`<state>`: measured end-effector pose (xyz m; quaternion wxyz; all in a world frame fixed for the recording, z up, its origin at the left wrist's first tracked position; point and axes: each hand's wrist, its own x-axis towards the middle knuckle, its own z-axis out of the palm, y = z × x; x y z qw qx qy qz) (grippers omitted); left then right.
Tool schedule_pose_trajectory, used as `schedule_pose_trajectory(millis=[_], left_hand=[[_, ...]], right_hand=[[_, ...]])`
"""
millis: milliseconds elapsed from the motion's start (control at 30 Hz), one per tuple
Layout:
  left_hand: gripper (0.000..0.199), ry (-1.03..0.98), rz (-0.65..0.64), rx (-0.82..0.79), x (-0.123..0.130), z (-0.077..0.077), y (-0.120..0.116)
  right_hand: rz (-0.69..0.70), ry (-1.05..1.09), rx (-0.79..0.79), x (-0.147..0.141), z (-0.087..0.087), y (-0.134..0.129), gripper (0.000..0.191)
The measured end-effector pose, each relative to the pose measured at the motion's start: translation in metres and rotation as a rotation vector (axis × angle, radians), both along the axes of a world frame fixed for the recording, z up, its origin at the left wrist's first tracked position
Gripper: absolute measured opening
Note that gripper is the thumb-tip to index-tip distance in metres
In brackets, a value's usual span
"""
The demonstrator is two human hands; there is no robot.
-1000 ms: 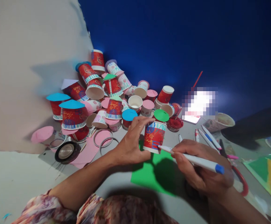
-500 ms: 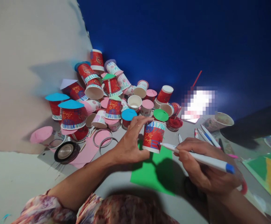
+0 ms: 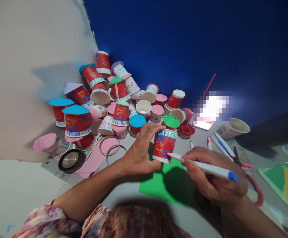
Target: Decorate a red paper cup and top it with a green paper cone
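Faces heaped cups (image 3: 121,115) crowding behind, too overlapped to count, and two rings (image 3: 106,153). Holds one red cup (image 3: 165,144) in left hand (image 3: 141,154), above one green sheet (image 3: 156,186), and one marker (image 3: 213,169) in right hand (image 3: 218,185).

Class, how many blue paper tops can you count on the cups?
4: the leftmost top, the neighbouring top, the high top toward the back, and the top just beyond the left hand. Others may be hidden in the pile.

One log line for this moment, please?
left hand: holds red paper cup; right hand: white marker, tip at cup; beneath: green paper
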<state>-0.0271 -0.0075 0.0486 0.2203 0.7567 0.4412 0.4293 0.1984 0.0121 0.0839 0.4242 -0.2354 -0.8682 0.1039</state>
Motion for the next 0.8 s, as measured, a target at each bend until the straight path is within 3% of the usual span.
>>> schedule_pose_trajectory(millis=[200,467,600,800], left_hand=[[0.091,-0.01,0.004,0.01,-0.002,0.0,0.002],[0.091,0.005,0.015,0.011,-0.002,-0.001,0.002],[0.092,-0.006,0.027,0.015,-0.003,-0.003,0.002],[0.088,-0.116,0.033,-0.1,-0.005,-0.007,0.003]], right_hand=[[0.063,-0.006,-0.029,-0.003,0.003,0.0,0.014],[0.029,-0.02,-0.04,-0.004,0.007,-0.002,0.013],[0.035,0.041,-0.046,0.002,0.001,-0.001,0.013],[-0.163,0.291,-0.083,0.019,-0.009,0.005,0.026]])
